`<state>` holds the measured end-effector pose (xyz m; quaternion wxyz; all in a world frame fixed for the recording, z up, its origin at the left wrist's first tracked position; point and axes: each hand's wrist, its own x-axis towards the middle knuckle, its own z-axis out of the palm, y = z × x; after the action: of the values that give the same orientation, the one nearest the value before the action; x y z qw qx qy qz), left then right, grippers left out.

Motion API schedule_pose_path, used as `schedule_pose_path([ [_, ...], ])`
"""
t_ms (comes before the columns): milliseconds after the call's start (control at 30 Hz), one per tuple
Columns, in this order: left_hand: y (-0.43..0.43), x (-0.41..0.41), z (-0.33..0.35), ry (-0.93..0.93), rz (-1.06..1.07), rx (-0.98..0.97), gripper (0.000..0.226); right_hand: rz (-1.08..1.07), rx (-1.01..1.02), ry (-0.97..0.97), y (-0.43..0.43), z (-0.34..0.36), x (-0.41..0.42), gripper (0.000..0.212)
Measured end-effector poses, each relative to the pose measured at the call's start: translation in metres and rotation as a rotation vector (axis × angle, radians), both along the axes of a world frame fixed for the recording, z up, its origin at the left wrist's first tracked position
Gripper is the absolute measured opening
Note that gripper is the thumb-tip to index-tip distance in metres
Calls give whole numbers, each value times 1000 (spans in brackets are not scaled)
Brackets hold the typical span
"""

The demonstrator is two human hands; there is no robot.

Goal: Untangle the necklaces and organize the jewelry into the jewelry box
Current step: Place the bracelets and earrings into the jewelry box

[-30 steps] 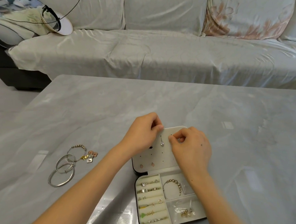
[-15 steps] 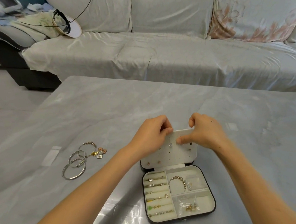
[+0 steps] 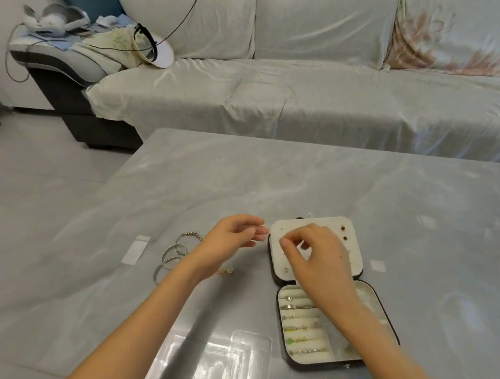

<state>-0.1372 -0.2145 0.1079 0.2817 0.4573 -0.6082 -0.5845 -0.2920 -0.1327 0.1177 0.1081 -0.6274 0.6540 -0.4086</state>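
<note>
1. A grey marble-look table (image 3: 271,182) is seen in front of a long sofa draped in pale cloth (image 3: 267,95).
2. The small dark-rimmed jewelry box with cream lining (image 3: 393,334) is laid open at the table's near right, its padded lid panel (image 3: 332,228) flat beyond the base.
3. Rings (image 3: 296,329) are tucked in the left-hand rolls; two dark studs (image 3: 343,233) are pinned at the panel's far right.
4. The right hand (image 3: 316,252) is held over the panel, thumb and forefinger brought close together; whether anything is pinched cannot be told.
5. The left hand (image 3: 231,236) is hovering just left of the lid, fingers loosely spread, nothing held.
6. Silver bangles (image 3: 167,261) and a beaded bracelet (image 3: 190,235) are left on the table beside the left wrist.
</note>
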Motion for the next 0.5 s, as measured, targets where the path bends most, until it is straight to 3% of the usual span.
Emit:
schedule_pose_path([
  [200,-8,21,-16,-122,85,-56,23,65,122,6,-16,-32,33,19],
  [333,-16,57,-26,-520,297,-294,16,94,178,35,-25,-38,53,16],
  [433,-11,79,-32,-774,310,-336,4,125,243,58,-32,-41,68,17],
  [500,-5,86,-37,-906,292,-343,10,125,247,56,-32,-45,74,18],
])
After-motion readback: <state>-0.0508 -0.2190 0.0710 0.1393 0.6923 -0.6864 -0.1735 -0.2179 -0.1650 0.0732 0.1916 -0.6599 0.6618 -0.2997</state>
